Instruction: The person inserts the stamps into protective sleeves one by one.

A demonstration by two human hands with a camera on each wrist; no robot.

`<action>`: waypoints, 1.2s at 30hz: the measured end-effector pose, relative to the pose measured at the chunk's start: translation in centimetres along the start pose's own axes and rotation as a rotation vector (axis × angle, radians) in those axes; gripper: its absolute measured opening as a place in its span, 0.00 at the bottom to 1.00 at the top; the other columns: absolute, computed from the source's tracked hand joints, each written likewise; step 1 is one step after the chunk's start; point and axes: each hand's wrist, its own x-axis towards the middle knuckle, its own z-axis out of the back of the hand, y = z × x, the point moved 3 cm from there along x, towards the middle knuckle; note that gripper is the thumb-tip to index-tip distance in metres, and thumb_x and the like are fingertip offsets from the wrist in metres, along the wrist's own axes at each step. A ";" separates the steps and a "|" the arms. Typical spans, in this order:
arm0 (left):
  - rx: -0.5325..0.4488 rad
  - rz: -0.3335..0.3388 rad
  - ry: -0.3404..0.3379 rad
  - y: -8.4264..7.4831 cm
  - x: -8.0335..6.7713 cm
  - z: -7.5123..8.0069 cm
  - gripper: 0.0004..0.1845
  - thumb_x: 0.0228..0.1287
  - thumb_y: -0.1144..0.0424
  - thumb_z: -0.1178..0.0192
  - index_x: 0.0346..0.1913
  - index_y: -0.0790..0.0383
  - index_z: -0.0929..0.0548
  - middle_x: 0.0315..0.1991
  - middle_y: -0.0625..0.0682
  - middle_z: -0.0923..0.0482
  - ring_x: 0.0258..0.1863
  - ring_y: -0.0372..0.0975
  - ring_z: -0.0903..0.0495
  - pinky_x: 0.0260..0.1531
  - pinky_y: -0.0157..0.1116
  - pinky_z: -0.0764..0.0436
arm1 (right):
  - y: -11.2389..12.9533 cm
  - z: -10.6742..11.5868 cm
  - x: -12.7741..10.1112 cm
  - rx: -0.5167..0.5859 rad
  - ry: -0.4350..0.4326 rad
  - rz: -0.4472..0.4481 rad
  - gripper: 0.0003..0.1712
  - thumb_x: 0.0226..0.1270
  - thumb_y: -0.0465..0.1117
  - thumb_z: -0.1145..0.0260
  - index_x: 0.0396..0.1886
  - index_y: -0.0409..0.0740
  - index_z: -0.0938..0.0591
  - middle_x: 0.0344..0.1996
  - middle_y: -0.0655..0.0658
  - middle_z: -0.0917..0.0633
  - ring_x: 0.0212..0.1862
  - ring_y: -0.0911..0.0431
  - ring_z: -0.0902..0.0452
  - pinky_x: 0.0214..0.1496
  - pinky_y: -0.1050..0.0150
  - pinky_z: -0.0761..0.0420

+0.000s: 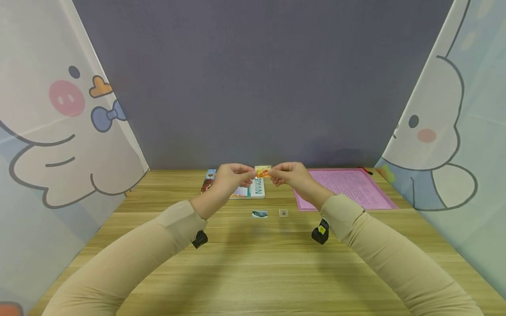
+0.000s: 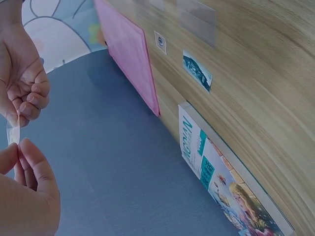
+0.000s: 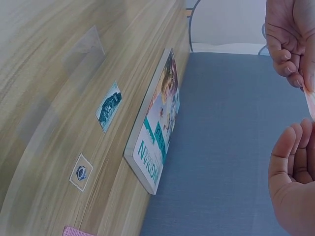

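Observation:
Both hands hold up a small orange-and-yellow stamp (image 1: 262,171) by its opposite sides, above the table and in front of the dark backdrop. My left hand (image 1: 231,177) pinches its left edge between thumb and fingertips; my right hand (image 1: 291,174) pinches the right edge the same way. From the left wrist view the stamp (image 2: 13,133) appears nearly edge-on, with a clear margin around it. Below on the table lie a blue-green stamp (image 1: 259,214) and a smaller pale stamp (image 1: 283,213) with a dark round motif.
Nearer than those two stamps lie two clear plastic pieces, one larger (image 3: 86,56) and one fainter (image 3: 37,125). A thick illustrated book (image 1: 258,188) lies behind the left hand. Back right is a pink printed sheet (image 1: 352,188). A dark backdrop (image 1: 261,87) rises behind the wooden table (image 1: 261,272).

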 end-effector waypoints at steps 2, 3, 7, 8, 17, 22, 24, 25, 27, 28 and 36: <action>0.002 -0.002 -0.001 -0.1 0.0 0.0 0.10 0.62 0.60 0.33 0.43 0.61 0.13 0.42 0.56 0.14 0.31 0.39 0.16 0.35 0.35 0.13 | 0.0 0.0 0.0 0.003 0.003 -0.001 0.17 0.69 0.46 0.35 0.43 0.33 0.18 0.27 0.50 0.17 0.34 0.56 0.20 0.43 0.64 0.17; 0.004 -0.001 -0.002 0.0 -0.1 0.0 0.10 0.62 0.60 0.33 0.43 0.61 0.13 0.42 0.56 0.14 0.30 0.39 0.16 0.35 0.35 0.13 | 0.0 0.0 0.0 0.005 0.004 -0.001 0.17 0.69 0.45 0.35 0.43 0.33 0.18 0.28 0.50 0.16 0.34 0.56 0.20 0.43 0.64 0.17; 0.008 0.007 -0.006 0.0 -0.1 0.1 0.10 0.62 0.60 0.32 0.42 0.61 0.13 0.41 0.55 0.14 0.30 0.39 0.16 0.34 0.35 0.14 | -0.1 0.0 0.0 0.016 0.006 -0.009 0.17 0.69 0.45 0.35 0.43 0.34 0.17 0.31 0.48 0.16 0.37 0.54 0.20 0.44 0.64 0.16; 0.008 0.010 -0.008 0.0 -0.1 0.1 0.09 0.62 0.60 0.32 0.41 0.61 0.13 0.40 0.55 0.14 0.30 0.39 0.16 0.34 0.35 0.14 | -0.1 0.0 0.0 0.020 0.005 -0.010 0.17 0.69 0.45 0.35 0.43 0.34 0.17 0.32 0.47 0.15 0.38 0.53 0.20 0.45 0.63 0.16; -0.003 0.018 -0.018 0.2 0.0 0.3 0.08 0.62 0.61 0.33 0.40 0.61 0.13 0.41 0.54 0.13 0.30 0.38 0.16 0.35 0.34 0.13 | 0.0 -0.1 -0.1 0.113 0.019 -0.001 0.17 0.74 0.43 0.42 0.46 0.32 0.18 0.34 0.45 0.14 0.37 0.55 0.18 0.55 0.50 0.18; -0.018 0.018 -0.024 0.3 0.0 0.3 0.08 0.62 0.62 0.33 0.41 0.63 0.13 0.42 0.56 0.14 0.29 0.38 0.16 0.34 0.34 0.13 | 0.0 -0.2 -0.1 0.118 0.027 0.022 0.16 0.72 0.43 0.39 0.44 0.33 0.18 0.34 0.44 0.15 0.37 0.55 0.19 0.49 0.58 0.15; -0.025 0.022 -0.024 0.4 -0.1 0.4 0.09 0.62 0.62 0.33 0.41 0.63 0.13 0.42 0.56 0.14 0.30 0.39 0.16 0.34 0.34 0.13 | 0.0 -0.3 -0.1 0.103 0.023 0.022 0.15 0.70 0.43 0.37 0.43 0.34 0.18 0.35 0.43 0.15 0.37 0.55 0.19 0.47 0.61 0.15; -0.026 0.023 -0.024 0.4 -0.1 0.4 0.09 0.62 0.62 0.33 0.41 0.63 0.13 0.42 0.56 0.14 0.31 0.40 0.15 0.34 0.34 0.13 | 0.0 -0.3 0.0 0.097 0.020 0.022 0.15 0.70 0.43 0.36 0.42 0.34 0.18 0.36 0.42 0.15 0.37 0.55 0.19 0.46 0.61 0.15; -0.027 0.028 -0.023 0.5 -0.1 0.4 0.09 0.62 0.62 0.32 0.41 0.63 0.13 0.42 0.56 0.14 0.31 0.41 0.15 0.35 0.35 0.13 | -0.1 -0.4 0.0 0.081 0.009 0.015 0.14 0.70 0.44 0.36 0.42 0.35 0.17 0.36 0.41 0.15 0.37 0.54 0.18 0.47 0.60 0.15; -0.027 0.029 -0.021 0.5 -0.1 0.5 0.09 0.61 0.61 0.32 0.41 0.63 0.13 0.42 0.56 0.14 0.31 0.41 0.15 0.35 0.35 0.13 | -0.1 -0.4 0.0 0.072 0.004 0.010 0.14 0.70 0.43 0.36 0.42 0.35 0.17 0.37 0.40 0.15 0.37 0.53 0.18 0.47 0.59 0.15; -0.027 0.016 -0.011 0.9 -0.1 0.7 0.11 0.63 0.60 0.33 0.42 0.64 0.14 0.40 0.56 0.14 0.29 0.37 0.16 0.37 0.35 0.13 | -0.1 -0.8 0.2 0.045 -0.035 -0.022 0.15 0.70 0.43 0.37 0.44 0.33 0.17 0.35 0.43 0.14 0.41 0.47 0.18 0.47 0.59 0.15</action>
